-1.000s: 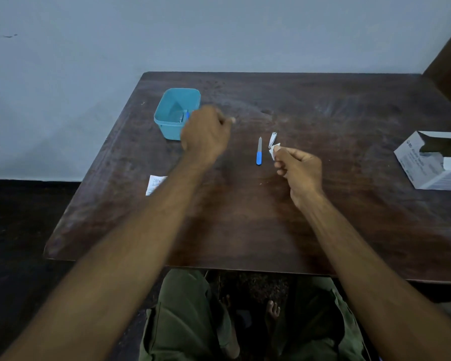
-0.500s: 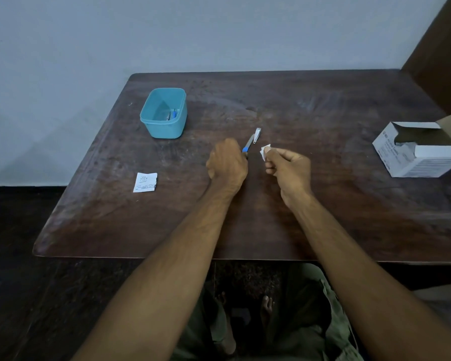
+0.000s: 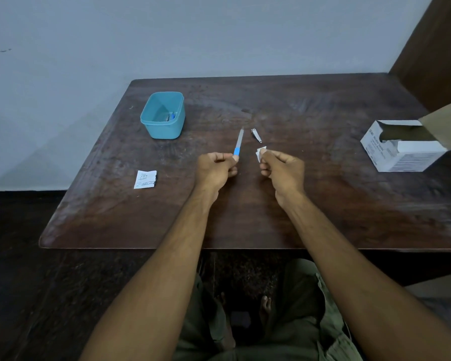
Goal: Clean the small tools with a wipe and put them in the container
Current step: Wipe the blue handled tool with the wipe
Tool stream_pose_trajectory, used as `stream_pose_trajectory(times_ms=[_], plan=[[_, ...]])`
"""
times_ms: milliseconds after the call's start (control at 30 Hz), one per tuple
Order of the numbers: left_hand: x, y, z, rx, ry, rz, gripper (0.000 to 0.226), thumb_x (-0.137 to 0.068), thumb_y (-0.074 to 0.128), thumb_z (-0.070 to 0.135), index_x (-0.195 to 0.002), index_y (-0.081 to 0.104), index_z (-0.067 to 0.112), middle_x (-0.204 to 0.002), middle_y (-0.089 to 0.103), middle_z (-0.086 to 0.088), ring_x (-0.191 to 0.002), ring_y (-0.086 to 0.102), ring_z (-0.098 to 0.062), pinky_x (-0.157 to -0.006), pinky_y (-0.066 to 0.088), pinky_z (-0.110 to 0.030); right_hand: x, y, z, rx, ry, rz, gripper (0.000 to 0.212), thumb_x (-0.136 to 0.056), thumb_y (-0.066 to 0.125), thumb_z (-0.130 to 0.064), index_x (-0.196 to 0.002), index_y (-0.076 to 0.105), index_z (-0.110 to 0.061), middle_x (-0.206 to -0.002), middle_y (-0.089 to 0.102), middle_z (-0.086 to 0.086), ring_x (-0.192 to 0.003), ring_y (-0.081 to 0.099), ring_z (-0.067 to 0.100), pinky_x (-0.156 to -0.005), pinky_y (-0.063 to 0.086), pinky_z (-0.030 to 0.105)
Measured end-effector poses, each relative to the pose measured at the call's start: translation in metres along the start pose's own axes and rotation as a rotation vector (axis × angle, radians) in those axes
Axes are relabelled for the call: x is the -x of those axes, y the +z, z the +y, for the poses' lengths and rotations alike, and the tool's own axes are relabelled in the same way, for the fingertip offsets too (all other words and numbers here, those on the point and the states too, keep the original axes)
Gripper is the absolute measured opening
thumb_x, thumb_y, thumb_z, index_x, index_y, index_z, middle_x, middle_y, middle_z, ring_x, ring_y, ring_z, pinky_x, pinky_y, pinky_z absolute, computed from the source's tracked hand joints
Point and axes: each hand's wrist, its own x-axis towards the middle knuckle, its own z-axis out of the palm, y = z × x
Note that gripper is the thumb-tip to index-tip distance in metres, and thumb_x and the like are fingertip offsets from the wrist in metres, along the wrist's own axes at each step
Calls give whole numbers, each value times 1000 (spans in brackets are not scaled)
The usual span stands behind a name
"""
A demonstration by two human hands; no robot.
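The left hand pinches the nail file by its blue near end, blade pointing far and slightly right above the worktop. Just right, the right hand pinches the wipe, well placed to stroke along the blade.

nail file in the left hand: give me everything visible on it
The nail file is a slim, straight stick with a pale grey, metal-looking blade and a blue handle that looks like plastic. The left hand pinches it at the handle end, blade pointing away from the person and leaning slightly right, over the table. Only that hand touches it. It lies left of the nail clipper and apart from the wipe in the right hand.
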Motion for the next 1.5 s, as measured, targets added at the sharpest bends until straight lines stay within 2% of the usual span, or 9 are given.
stream_pose_trajectory(times_ms=[133, 267, 433, 633, 767, 933, 1167, 1333, 1500], plan=[[18, -2, -11, 181, -14, -63, 2, -87, 69, 1, -88, 67, 2, -77, 67, -6, -63, 65, -8, -64, 56, -15, 12, 6, -2, 10, -26, -50, 16, -88, 68, -11, -73, 73, -16, -62, 65, -3, -58, 55, 6, -55, 47, 18], [25, 0, -17, 176, 7, -84, 2, -87, 69, 5, -88, 69, 7, -79, 70, -6, -66, 68, -7, -68, 56, -17, 22, 10, -4, 28, -72, -78, 21, -88, 69, -15, -67, 73, -18, -60, 66, -6, -60, 56, 8, -55, 48, 19], [29, -3, -18, 192, 20, -100, 2, -87, 69, 6, -89, 69, 7, -79, 70, -6, -68, 68, -9, -67, 56, -16, 25, 14, -6, 76, -107, -76, 18, -88, 70, -18, -70, 74, -18, -65, 66, 0, -62, 56, 8, -57, 48, 19], [34, -4, -18, 226, 64, -74, 6, -87, 69, 5, -93, 68, 3, -78, 69, -7, -65, 67, -7, -67, 57, -17, 28, 16, -6, 77, -139, -20, 20, -88, 69, -17, -69, 74, -19, -65, 67, -2, -62, 57, 8, -59, 50, 20], [34, -3, -18, 248, 71, -46, 6, -87, 69, 6, -93, 68, 4, -77, 69, -5, -64, 67, -6, -68, 58, -18, 27, 15, -7, 46, -146, 29, 12, -88, 69, -17, -82, 77, -10, -69, 69, -3, -62, 58, 4, -60, 49, 19], [35, -3, -19, 238, 83, -65, 4, -87, 69, 5, -91, 68, 6, -77, 70, -5, -65, 67, -5, -69, 57, -18, 29, 20, -5, 94, -156, -34, 18, -88, 69, -17, -71, 74, -21, -65, 69, -4, -60, 59, 3, -60, 50, 19], [36, -5, -18, 215, 101, -96, 3, -88, 68, 5, -88, 67, 7, -77, 70, -7, -60, 65, -6, -63, 54, -16, 25, 25, -8, 93, -139, -59, 12, -88, 68, -15, -81, 76, -11, -68, 69, 1, -55, 56, 2, -56, 48, 17], [36, -4, -19, 223, 98, -83, 4, -87, 69, 5, -90, 67, 6, -76, 68, -5, -58, 64, -5, -61, 53, -15, 15, 29, -16, 72, -133, -46, 19, -89, 67, -14, -71, 73, -11, -62, 64, 0, -52, 50, 4, -53, 44, 18], [33, -4, -20, 229, 109, -75, 4, -87, 69, 5, -91, 68, 3, -77, 71, -8, -62, 65, -7, -64, 56, -18, 29, 27, -3, 63, -137, -70, 6, -86, 71, -17, -83, 75, -13, -70, 70, -3, -61, 61, 4, -58, 50, 17]])
